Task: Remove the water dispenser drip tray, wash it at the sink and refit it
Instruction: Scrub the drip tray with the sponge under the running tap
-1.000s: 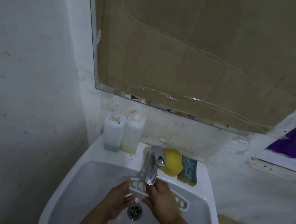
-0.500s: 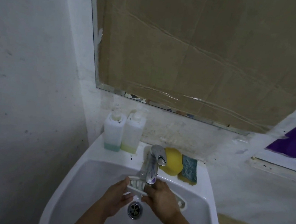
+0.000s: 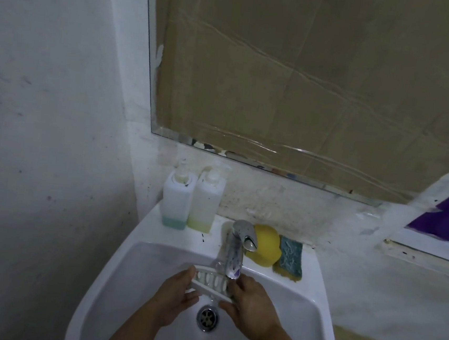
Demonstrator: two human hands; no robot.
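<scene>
Step in hand, by judgement: rinsing under the tap. White slotted plastic drip tray held over the white ceramic basin, directly below the spout of the chrome mixer tap and above the round metal drain. Left hand closed on the tray's left end, thumb on top; right hand closed on the right end, fingers wrapped over the edge. Water flow not clearly discernible. Hold the tray tilted so run-off falls toward the drain. Pass each slot beneath the spout in turn; turn over to flush the underside. Grip firmly at both ends, wet plastic probably slippery. If residue persists: yellow sponge and green scouring pad on the ledge behind the tap, two white pump bottles at the rear left.
</scene>
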